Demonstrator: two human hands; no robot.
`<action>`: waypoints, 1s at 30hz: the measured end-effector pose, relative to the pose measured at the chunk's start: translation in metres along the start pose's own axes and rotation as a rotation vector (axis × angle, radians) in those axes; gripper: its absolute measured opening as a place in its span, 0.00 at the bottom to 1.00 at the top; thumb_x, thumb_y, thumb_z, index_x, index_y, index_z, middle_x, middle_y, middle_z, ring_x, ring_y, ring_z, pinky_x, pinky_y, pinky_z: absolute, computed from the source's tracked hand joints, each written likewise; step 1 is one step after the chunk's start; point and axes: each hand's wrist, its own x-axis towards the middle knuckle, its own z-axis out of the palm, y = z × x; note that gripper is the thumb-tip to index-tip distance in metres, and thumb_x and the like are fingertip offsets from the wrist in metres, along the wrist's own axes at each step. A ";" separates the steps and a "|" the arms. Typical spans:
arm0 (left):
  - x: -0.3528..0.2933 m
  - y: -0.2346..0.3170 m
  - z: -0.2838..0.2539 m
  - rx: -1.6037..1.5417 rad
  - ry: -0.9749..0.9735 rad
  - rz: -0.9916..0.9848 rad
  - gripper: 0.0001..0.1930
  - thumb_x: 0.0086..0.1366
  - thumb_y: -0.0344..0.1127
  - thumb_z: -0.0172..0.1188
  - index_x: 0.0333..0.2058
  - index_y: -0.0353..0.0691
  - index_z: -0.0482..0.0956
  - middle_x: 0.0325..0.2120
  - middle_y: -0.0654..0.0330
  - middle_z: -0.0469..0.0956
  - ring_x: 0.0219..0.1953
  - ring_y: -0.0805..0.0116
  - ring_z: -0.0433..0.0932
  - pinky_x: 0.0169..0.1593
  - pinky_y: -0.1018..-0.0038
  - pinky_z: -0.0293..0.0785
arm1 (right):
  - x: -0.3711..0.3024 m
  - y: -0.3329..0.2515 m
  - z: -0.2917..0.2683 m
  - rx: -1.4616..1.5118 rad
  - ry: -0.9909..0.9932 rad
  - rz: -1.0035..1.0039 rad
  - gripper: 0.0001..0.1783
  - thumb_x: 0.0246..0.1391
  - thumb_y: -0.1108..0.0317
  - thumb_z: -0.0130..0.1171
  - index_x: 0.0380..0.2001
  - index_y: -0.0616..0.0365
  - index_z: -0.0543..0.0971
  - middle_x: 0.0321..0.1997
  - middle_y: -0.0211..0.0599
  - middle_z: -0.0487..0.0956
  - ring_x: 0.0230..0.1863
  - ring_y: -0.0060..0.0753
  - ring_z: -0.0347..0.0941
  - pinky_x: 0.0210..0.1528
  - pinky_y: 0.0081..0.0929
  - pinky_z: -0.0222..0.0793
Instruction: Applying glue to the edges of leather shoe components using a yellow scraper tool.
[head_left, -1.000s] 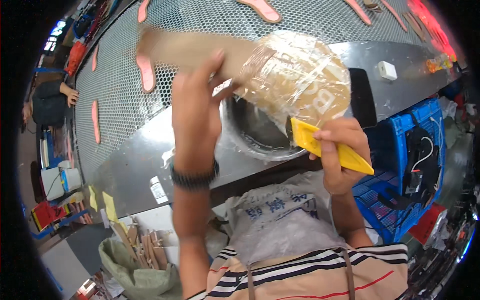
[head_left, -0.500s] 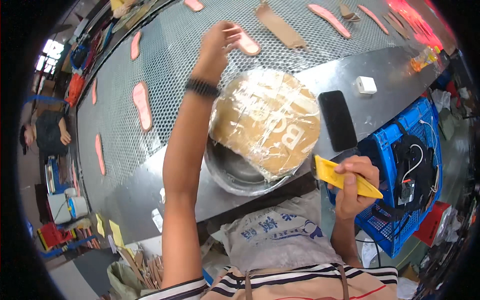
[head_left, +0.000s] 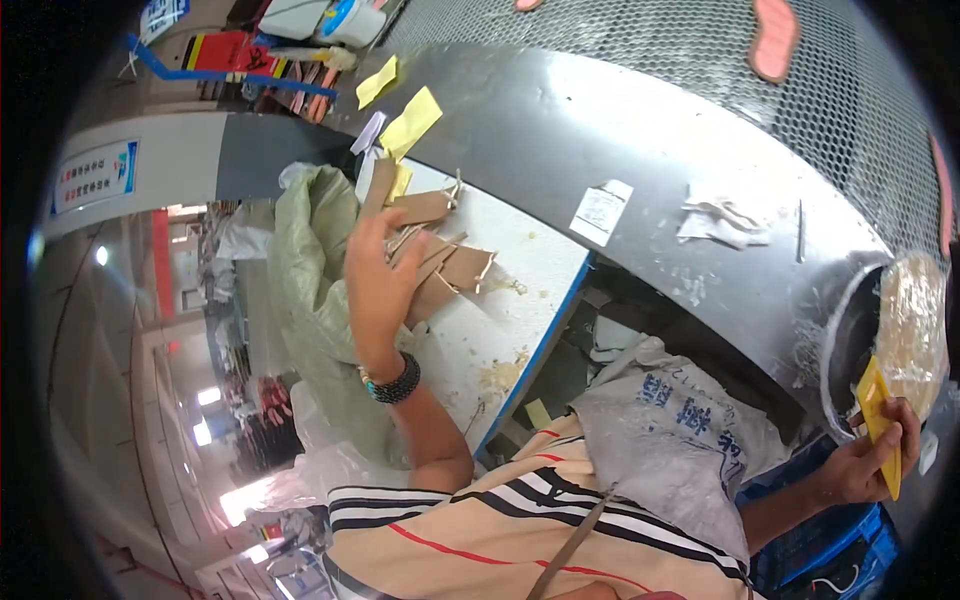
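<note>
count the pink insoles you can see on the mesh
3. One pink insole is at the upper right, a second pink insole at the far right rim, and a third pink insole shows only its end at the top edge. More may lie out of view.

We look steeply down through the left of two head-worn fisheye cameras, close above the shirt (head_left: pixel 450 560), taking in the left hand (head_left: pixel 380 290), the right hand (head_left: pixel 885 455) near the rim, and the bench (head_left: pixel 520 110) running aslant.
</note>
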 end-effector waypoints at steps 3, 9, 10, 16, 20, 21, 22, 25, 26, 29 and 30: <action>-0.015 -0.028 0.008 0.089 -0.269 0.106 0.25 0.51 0.33 0.70 0.49 0.40 0.76 0.48 0.57 0.75 0.52 0.56 0.72 0.54 0.66 0.67 | 0.002 -0.007 0.028 -0.091 -0.042 -0.016 0.13 0.67 0.71 0.45 0.50 0.64 0.74 0.43 0.48 0.78 0.39 0.32 0.77 0.29 0.22 0.75; -0.024 -0.031 0.041 0.140 -0.533 0.188 0.26 0.48 0.30 0.70 0.48 0.40 0.74 0.51 0.56 0.72 0.57 0.55 0.68 0.62 0.60 0.55 | -0.002 -0.005 0.035 -0.106 -0.053 -0.048 0.14 0.67 0.70 0.46 0.50 0.65 0.75 0.45 0.47 0.79 0.43 0.36 0.79 0.30 0.21 0.75; -0.021 -0.032 0.046 0.102 -0.418 0.268 0.24 0.50 0.29 0.68 0.48 0.40 0.74 0.49 0.57 0.74 0.55 0.53 0.70 0.61 0.60 0.57 | -0.004 -0.003 0.032 0.031 -0.061 -0.026 0.14 0.67 0.70 0.48 0.49 0.67 0.75 0.46 0.46 0.80 0.45 0.38 0.79 0.31 0.21 0.75; -0.025 0.002 0.036 -0.452 -0.017 -0.052 0.12 0.67 0.29 0.56 0.48 0.37 0.73 0.38 0.58 0.78 0.43 0.66 0.78 0.50 0.67 0.70 | -0.007 -0.008 0.020 -0.141 0.076 -0.041 0.15 0.68 0.70 0.47 0.51 0.67 0.75 0.51 0.48 0.79 0.49 0.39 0.78 0.41 0.26 0.79; -0.017 0.069 0.048 -1.475 0.078 0.020 0.24 0.71 0.40 0.52 0.59 0.32 0.62 0.28 0.64 0.64 0.28 0.73 0.64 0.34 0.76 0.64 | -0.007 -0.005 -0.014 -0.337 -0.002 -0.027 0.13 0.67 0.71 0.51 0.50 0.67 0.77 0.51 0.46 0.79 0.51 0.37 0.76 0.50 0.29 0.77; -0.020 0.083 0.056 -1.667 -0.049 -0.008 0.28 0.70 0.46 0.54 0.60 0.31 0.61 0.27 0.64 0.60 0.26 0.74 0.60 0.32 0.76 0.61 | -0.011 -0.001 -0.016 -0.406 0.023 0.012 0.13 0.65 0.73 0.52 0.49 0.67 0.77 0.50 0.45 0.80 0.50 0.36 0.76 0.52 0.30 0.77; -0.026 0.093 0.058 -1.860 -0.224 -0.044 0.33 0.69 0.51 0.55 0.61 0.32 0.59 0.28 0.64 0.59 0.26 0.73 0.60 0.32 0.75 0.61 | -0.015 0.006 -0.009 -0.472 0.044 0.062 0.12 0.64 0.75 0.53 0.48 0.68 0.78 0.49 0.45 0.80 0.50 0.36 0.76 0.53 0.31 0.77; -0.064 0.136 0.084 -2.193 -0.492 -0.121 0.45 0.60 0.61 0.62 0.62 0.31 0.56 0.33 0.59 0.61 0.30 0.70 0.63 0.31 0.72 0.64 | 0.000 -0.012 0.013 -0.102 -0.033 0.325 0.11 0.55 0.80 0.60 0.42 0.66 0.81 0.44 0.39 0.81 0.46 0.33 0.76 0.51 0.28 0.71; -0.080 0.147 0.096 -2.186 -0.564 -0.184 0.42 0.59 0.54 0.62 0.62 0.31 0.57 0.35 0.58 0.62 0.32 0.68 0.64 0.33 0.71 0.67 | 0.005 -0.013 0.008 -0.146 -0.105 0.299 0.11 0.55 0.80 0.60 0.42 0.65 0.81 0.42 0.39 0.81 0.45 0.32 0.77 0.50 0.27 0.70; -0.118 0.164 0.126 -2.117 -0.712 -0.372 0.38 0.58 0.45 0.59 0.62 0.30 0.58 0.40 0.52 0.67 0.36 0.64 0.69 0.38 0.68 0.72 | 0.009 -0.017 -0.001 -0.174 -0.172 0.296 0.11 0.55 0.78 0.61 0.43 0.65 0.80 0.40 0.41 0.81 0.42 0.30 0.77 0.48 0.24 0.70; -0.132 0.169 0.133 -2.037 -0.722 -0.499 0.37 0.58 0.42 0.56 0.62 0.29 0.58 0.43 0.49 0.70 0.38 0.61 0.72 0.41 0.67 0.74 | 0.012 -0.015 -0.007 -0.222 -0.199 0.205 0.11 0.53 0.79 0.62 0.42 0.65 0.81 0.39 0.41 0.81 0.41 0.32 0.78 0.46 0.25 0.71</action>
